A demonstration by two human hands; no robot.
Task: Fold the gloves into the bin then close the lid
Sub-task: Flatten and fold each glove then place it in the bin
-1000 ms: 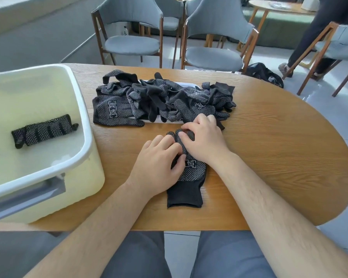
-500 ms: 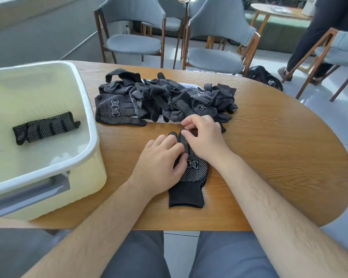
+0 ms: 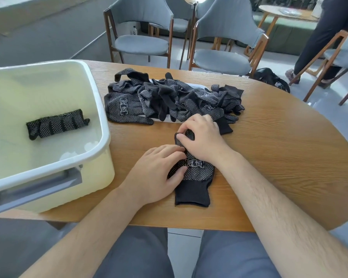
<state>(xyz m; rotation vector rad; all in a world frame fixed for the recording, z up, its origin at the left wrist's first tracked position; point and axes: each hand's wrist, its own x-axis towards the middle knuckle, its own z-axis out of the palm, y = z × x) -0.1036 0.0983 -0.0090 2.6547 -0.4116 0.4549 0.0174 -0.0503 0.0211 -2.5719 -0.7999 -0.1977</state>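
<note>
Nearest, a single black dotted glove is laid flat on the wooden table, with its plain cuff turned towards the near edge and its finger ends pointed away. The left hand is rested on the glove's left side, its fingers held nearly straight and close together, and its thumb is pressed on the dotted palm beside the printed label. The right hand is set over the glove's far end; its fingers are curled, and one of the glove's finger ends is pinched between thumb and forefinger. A second ago that hand was laid flatter over the same finger ends, so the pinch has been formed since. The glove and the left hand are found where they were. To the left, the pale bin is stood open on the table, and one folded glove is seen on its floor, unchanged. Just beyond the right hand, the pile of gloves is heaped loosely, and a white flat piece is partly shown beneath it; what it is cannot be told. Farther off, grey chairs are drawn up behind the table, a dark bag is left on the floor, and a person's legs are seen at the far right
</note>
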